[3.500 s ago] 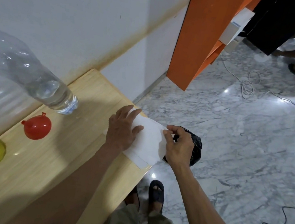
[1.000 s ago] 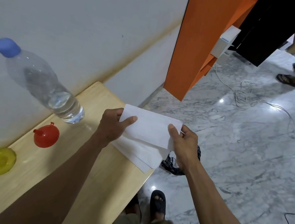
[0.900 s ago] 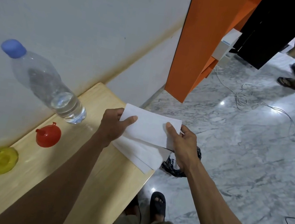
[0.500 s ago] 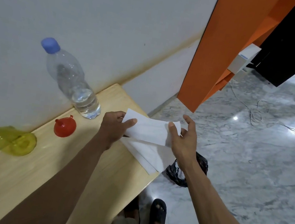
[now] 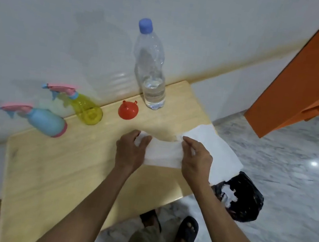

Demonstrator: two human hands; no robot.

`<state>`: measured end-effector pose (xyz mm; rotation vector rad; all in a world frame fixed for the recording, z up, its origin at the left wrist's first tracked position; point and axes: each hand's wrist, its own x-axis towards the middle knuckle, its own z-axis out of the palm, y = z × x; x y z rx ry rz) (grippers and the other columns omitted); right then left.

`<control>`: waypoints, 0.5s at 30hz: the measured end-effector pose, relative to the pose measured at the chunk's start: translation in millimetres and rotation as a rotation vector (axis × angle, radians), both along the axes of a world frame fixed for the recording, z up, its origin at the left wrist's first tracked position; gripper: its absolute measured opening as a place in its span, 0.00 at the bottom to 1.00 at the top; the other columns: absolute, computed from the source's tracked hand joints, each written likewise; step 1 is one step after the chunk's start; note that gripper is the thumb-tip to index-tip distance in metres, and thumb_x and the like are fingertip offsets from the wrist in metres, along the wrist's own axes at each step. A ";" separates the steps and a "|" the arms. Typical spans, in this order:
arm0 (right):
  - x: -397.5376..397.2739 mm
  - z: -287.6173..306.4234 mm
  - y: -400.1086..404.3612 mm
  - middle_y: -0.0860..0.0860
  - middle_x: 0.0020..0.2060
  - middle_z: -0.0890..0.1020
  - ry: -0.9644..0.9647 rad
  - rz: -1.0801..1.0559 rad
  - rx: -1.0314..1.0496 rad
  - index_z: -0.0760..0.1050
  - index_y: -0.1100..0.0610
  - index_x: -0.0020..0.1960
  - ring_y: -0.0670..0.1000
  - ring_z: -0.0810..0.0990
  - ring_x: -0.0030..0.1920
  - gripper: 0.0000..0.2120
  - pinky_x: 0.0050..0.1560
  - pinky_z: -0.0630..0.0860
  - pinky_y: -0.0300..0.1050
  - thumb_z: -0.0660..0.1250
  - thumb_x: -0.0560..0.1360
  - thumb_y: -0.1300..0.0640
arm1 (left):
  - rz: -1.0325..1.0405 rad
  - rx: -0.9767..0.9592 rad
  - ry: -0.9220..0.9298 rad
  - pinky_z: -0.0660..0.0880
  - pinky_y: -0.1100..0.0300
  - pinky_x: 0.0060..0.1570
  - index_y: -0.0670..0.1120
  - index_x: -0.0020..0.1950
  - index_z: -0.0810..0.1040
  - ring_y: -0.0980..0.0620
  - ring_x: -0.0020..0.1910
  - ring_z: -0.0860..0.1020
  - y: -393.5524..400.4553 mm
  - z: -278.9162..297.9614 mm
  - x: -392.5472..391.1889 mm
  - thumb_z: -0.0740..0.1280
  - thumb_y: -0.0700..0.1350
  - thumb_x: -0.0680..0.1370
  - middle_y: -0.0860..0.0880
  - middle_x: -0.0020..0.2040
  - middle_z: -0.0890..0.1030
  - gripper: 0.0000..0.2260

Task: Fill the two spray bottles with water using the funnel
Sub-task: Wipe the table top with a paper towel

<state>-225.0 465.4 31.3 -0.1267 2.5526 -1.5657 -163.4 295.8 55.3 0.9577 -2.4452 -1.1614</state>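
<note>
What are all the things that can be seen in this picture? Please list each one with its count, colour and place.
table: 1, light wood, against the white wall
water bottle: 1, clear with blue cap, upright at the table's back edge, a little water at the bottom
funnel: 1, red, wide end down, left of the water bottle
yellow spray bottle: 1, pink and blue head, on the table by the wall
blue spray bottle: 1, pink head, left of the yellow one
paper towels: white, stacked at the table's right edge
bag: 1, black, on the marble floor beside the table
cabinet: orange, upper right
feet in dark sandals: 2, below the table edge
left hand: grips one white sheet
right hand: pinches the same sheet
</note>
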 end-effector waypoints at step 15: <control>8.0 -51.6 -142.6 0.60 0.57 0.82 0.145 0.103 0.202 0.78 0.63 0.66 0.61 0.82 0.55 0.14 0.51 0.72 0.44 0.64 0.82 0.61 | -0.024 -0.144 0.023 0.73 0.60 0.41 0.45 0.54 0.81 0.47 0.43 0.80 -136.4 -61.4 7.0 0.67 0.44 0.80 0.47 0.46 0.84 0.06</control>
